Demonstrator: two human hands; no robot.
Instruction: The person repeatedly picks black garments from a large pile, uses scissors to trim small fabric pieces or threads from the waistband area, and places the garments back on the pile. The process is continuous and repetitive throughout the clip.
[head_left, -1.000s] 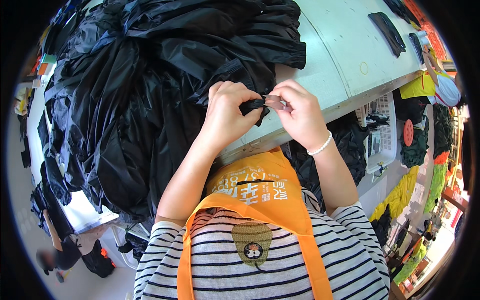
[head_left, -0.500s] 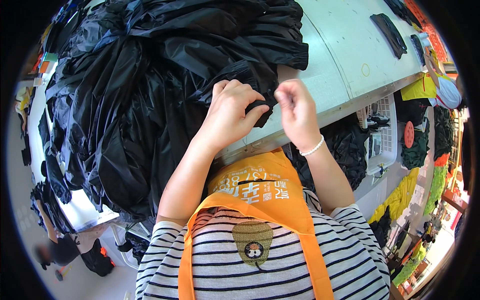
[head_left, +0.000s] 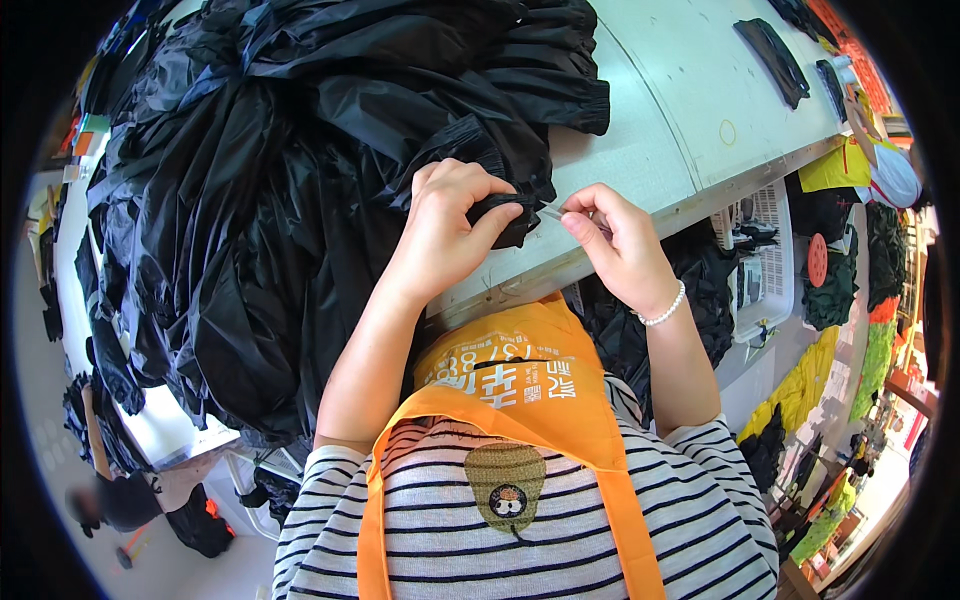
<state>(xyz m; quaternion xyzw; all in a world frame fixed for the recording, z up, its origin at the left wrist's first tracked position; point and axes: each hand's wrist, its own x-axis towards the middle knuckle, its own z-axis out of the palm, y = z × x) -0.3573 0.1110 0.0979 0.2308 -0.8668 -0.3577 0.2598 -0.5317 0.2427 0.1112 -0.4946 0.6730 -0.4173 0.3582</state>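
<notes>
A large heap of shiny black garments (head_left: 270, 200) covers the left of the white table. My left hand (head_left: 448, 222) is closed on a gathered black cuff (head_left: 512, 222) near the table's front edge, thumb on the near side and fingers over the top. Just right of it, my right hand (head_left: 622, 245) pinches a small, thin silvery tool (head_left: 552, 212) between thumb and fingers. The tool's tip points left and reaches the cuff's end; its exact kind is too small to tell. Other elastic cuffs lie beyond, one of them (head_left: 592, 105) at the heap's right edge.
A folded dark piece of cloth (head_left: 772, 62) lies on the far right of the table. Below the table edge stand a white plastic basket (head_left: 768, 290) and black cloth (head_left: 705, 300). Other people are at the far right (head_left: 893, 180) and lower left (head_left: 125, 500).
My right hand has turned and opened out slightly to the right, so the silvery tool now shows at the cuff. My left hand keeps its hold, shifted slightly left.
</notes>
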